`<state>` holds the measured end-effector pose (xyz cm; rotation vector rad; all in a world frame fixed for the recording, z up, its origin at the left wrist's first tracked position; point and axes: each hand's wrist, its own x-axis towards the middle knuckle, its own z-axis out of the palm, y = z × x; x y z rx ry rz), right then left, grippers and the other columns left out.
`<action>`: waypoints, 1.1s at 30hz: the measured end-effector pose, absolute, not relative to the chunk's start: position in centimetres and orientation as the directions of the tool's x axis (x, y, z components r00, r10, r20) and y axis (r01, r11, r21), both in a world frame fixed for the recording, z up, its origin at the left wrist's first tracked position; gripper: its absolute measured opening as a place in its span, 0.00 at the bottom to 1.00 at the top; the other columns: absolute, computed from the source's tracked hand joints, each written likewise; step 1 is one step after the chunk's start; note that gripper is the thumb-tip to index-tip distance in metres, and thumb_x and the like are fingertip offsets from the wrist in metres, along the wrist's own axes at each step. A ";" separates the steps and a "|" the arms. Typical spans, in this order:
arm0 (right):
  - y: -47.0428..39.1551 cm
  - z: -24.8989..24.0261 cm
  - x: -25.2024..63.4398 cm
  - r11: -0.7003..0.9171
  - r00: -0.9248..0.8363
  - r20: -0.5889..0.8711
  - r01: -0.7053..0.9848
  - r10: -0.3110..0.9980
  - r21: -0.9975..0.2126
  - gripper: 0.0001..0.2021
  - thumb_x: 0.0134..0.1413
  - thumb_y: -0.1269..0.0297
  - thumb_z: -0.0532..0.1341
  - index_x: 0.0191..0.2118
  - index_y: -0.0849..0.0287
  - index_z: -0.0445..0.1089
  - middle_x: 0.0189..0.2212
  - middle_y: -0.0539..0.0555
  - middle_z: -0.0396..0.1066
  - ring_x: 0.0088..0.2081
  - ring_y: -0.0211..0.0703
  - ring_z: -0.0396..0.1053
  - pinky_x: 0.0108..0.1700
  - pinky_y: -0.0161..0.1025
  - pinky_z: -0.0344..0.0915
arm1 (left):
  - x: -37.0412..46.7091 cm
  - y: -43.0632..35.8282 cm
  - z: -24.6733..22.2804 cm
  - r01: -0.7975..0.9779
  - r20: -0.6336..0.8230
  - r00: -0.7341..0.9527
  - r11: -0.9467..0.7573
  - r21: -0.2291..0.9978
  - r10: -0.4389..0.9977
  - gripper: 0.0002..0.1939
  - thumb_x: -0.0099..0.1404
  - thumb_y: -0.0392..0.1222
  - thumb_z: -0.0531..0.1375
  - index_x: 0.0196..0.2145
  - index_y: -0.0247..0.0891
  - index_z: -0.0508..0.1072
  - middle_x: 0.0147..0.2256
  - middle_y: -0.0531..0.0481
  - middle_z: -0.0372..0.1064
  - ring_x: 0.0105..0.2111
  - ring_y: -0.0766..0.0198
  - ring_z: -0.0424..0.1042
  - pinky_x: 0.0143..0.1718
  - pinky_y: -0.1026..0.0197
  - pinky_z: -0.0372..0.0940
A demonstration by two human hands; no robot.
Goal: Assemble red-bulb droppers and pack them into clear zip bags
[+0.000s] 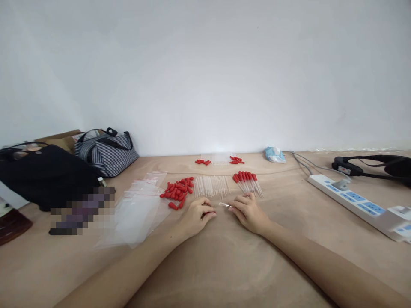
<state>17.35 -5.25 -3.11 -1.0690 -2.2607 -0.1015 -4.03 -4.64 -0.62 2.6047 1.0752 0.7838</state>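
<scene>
Between the thumb and fingers of my left hand (198,216), a bit of a red rubber dropper bulb (210,212) shows. My right hand (250,212) pinches a clear glass dropper tube (224,205), whose free end points left toward the bulb; the two are apart. Beyond my hands lies a row of bare glass tubes (212,186). A pile of loose red bulbs (175,191) is left of that row. To its right are several droppers with red bulbs fitted (247,179), lying side by side.
Clear plastic zip bags (135,214) lie at the left, near a black bag (48,175) and a striped bag (111,152). More bulbs (236,160) and tubes sit by the wall. A tissue pack (275,154), a power strip (349,201) and a black headset (379,167) are at the right.
</scene>
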 end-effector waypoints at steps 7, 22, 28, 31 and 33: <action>-6.1 -2.6 16.8 0.695 -0.476 0.573 0.674 0.667 -0.250 0.10 0.58 0.67 0.49 0.38 0.58 0.67 0.28 0.50 0.69 0.30 0.35 0.63 0.41 0.39 0.48 | -3.9 -4.6 -0.6 0.529 0.422 0.540 -0.683 0.503 0.729 0.08 0.62 0.34 0.51 0.31 0.37 0.69 0.30 0.52 0.69 0.31 0.65 0.67 0.33 0.64 0.62; -6.3 -2.7 16.3 0.728 -0.499 0.581 0.632 0.644 -0.264 0.11 0.58 0.66 0.49 0.37 0.58 0.69 0.28 0.51 0.70 0.30 0.36 0.63 0.41 0.40 0.46 | -3.9 -5.1 -0.4 0.505 0.397 0.561 -0.680 0.531 0.727 0.10 0.64 0.36 0.49 0.32 0.35 0.70 0.23 0.53 0.66 0.26 0.67 0.66 0.30 0.66 0.61; -6.3 -2.5 16.4 0.765 -0.599 0.585 0.642 0.548 -0.059 0.13 0.57 0.70 0.48 0.34 0.59 0.70 0.21 0.49 0.65 0.24 0.34 0.58 0.36 0.39 0.44 | -3.9 -5.4 -0.4 0.521 0.367 0.590 -0.687 0.507 0.719 0.09 0.63 0.36 0.50 0.30 0.36 0.69 0.25 0.52 0.67 0.27 0.66 0.67 0.31 0.65 0.61; -6.4 -2.4 16.4 0.780 -0.630 0.591 0.626 0.504 0.002 0.14 0.56 0.73 0.47 0.30 0.60 0.69 0.21 0.49 0.63 0.23 0.34 0.57 0.35 0.40 0.44 | -3.9 -5.7 -0.3 0.517 0.355 0.625 -0.709 0.480 0.695 0.08 0.62 0.36 0.51 0.29 0.36 0.69 0.27 0.51 0.68 0.28 0.65 0.67 0.32 0.64 0.61; -6.4 -2.4 16.2 0.785 -0.634 0.585 0.620 0.506 -0.007 0.14 0.56 0.72 0.47 0.30 0.60 0.69 0.21 0.50 0.63 0.24 0.34 0.56 0.35 0.39 0.44 | -3.8 -5.9 -0.1 0.517 0.354 0.637 -0.721 0.461 0.684 0.08 0.61 0.35 0.51 0.29 0.37 0.68 0.26 0.51 0.68 0.28 0.65 0.67 0.32 0.64 0.62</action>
